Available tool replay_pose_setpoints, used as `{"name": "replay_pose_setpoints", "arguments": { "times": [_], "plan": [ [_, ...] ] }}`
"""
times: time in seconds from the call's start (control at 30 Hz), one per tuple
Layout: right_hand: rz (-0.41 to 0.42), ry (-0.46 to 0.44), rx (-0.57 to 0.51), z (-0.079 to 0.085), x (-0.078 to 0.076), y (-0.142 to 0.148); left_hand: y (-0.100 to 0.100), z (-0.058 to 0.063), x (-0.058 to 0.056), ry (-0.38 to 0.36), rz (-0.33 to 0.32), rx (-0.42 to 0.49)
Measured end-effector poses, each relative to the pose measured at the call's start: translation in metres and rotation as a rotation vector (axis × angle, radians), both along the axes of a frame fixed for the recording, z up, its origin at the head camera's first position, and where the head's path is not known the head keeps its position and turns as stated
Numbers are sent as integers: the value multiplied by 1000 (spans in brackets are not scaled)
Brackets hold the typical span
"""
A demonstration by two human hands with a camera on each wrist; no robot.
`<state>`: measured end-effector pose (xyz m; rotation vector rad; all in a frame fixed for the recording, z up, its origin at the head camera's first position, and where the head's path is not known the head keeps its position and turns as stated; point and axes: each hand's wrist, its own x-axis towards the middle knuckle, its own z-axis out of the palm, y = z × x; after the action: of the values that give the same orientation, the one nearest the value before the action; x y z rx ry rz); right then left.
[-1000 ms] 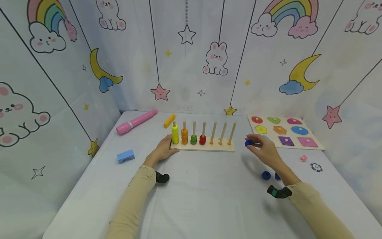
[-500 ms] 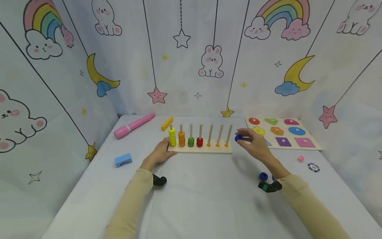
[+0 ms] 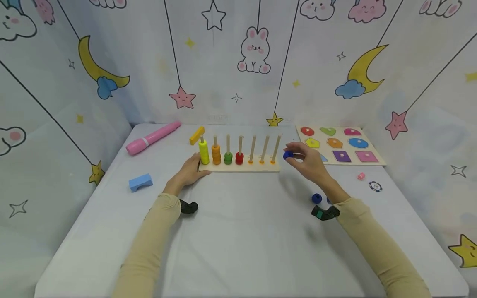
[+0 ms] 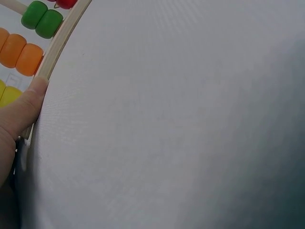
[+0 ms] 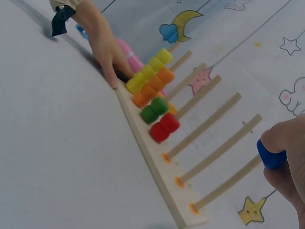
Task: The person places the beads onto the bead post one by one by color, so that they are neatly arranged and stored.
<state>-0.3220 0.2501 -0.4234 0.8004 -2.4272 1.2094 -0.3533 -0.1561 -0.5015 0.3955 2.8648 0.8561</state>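
A wooden bead stacker (image 3: 246, 168) with a row of upright pegs stands toward the back of the table. From the left, its pegs carry yellow beads (image 3: 203, 152), orange beads (image 3: 216, 155), green beads (image 3: 228, 158) and red beads (image 3: 239, 158); the three right pegs are bare. My left hand (image 3: 189, 170) holds the stacker's left end, its thumb (image 4: 31, 102) along the front edge. Between thumb and fingers, my right hand (image 3: 309, 163) pinches a blue bead (image 5: 271, 156), close beside the top half of the rightmost peg (image 5: 233, 181).
Loose blue beads (image 3: 316, 198) lie beneath the right wrist, one partly hidden. A shape puzzle board (image 3: 340, 145), small pink piece (image 3: 361, 176) and poker chip (image 3: 375, 186) lie right. At left are a pink marker-like stick (image 3: 153, 138), yellow block (image 3: 196, 135) and blue arch block (image 3: 140, 182).
My right hand has carried the blue bead left, nearer the rightmost peg. My left hand has stayed at the stacker's end. The head view has shifted.
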Motion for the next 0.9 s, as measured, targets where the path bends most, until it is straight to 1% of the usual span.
{"name": "replay_pose_setpoints", "arguments": {
  "times": [0.23, 0.43, 0.5, 0.6, 0.7, 0.77, 0.83, 0.9],
  "plan": [
    [22, 24, -7, 0, -6, -4, -1, -2, -1, -1, 16, 8],
    [36, 41, -27, 7, -19, -18, -4, -1, -1, 0, 26, 13],
    [47, 49, -48, 12, -24, -25, -4, -1, -2, 5, 26, 22],
    [67, 55, -78, 26, -22, -42, -3, -2, -3, 5, 20, 28],
    [84, 50, -94, 39, -16, -60, -2, -4, -4, -1, 15, 24],
    [95, 51, -99, 43, -15, -70, -1, -5, -3, 1, 13, 28],
    [107, 62, -96, 38, -26, -75, 0, -4, -1, 8, 11, 33],
    [113, 91, -79, 34, -36, -79, 0, -3, 0, 11, 10, 37]
  ]
}}
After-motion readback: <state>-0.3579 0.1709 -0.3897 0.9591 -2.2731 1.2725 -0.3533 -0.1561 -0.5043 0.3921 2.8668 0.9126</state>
